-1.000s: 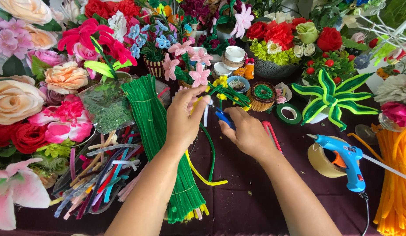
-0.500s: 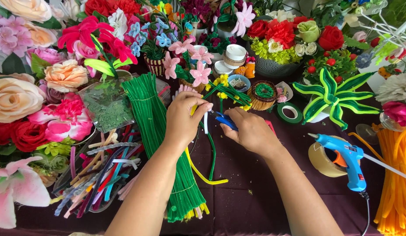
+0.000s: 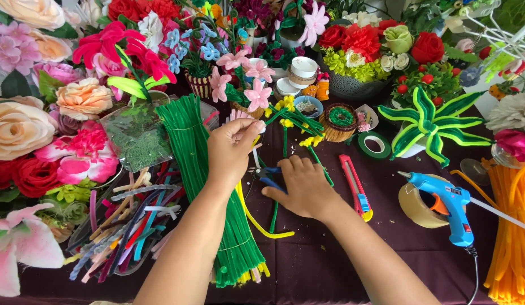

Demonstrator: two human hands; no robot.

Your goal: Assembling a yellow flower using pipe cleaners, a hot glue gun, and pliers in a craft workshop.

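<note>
A: Two hands, ours, meet over the dark table [image 3: 330, 265]. Nearest us we see the bundle of green pipe cleaners [image 3: 208, 186] running along our left forearm, with yellow ones beneath its near end.

B: And our left hand [image 3: 231, 149]?

A: Its grip is pinched, fingertips pressed together on a thin pale stem [image 3: 255, 161] just above the blue-handled pliers [image 3: 271, 176].

B: We see our right hand [image 3: 302, 186] lying over those pliers, fingers curled on the handles; a clenched grip, though we cannot tell how tightly.

A: Right of it lies a red utility knife [image 3: 355, 186], then a blue glue gun [image 3: 446, 206] resting against a roll of tape [image 3: 415, 206].

B: To our left we find a clear tray of mixed pipe cleaners [image 3: 124, 226].

A: Farther off stand yellow-flowered stems [image 3: 296, 121], pink blossoms [image 3: 245, 85], and a green striped plant [image 3: 429, 121].
</note>
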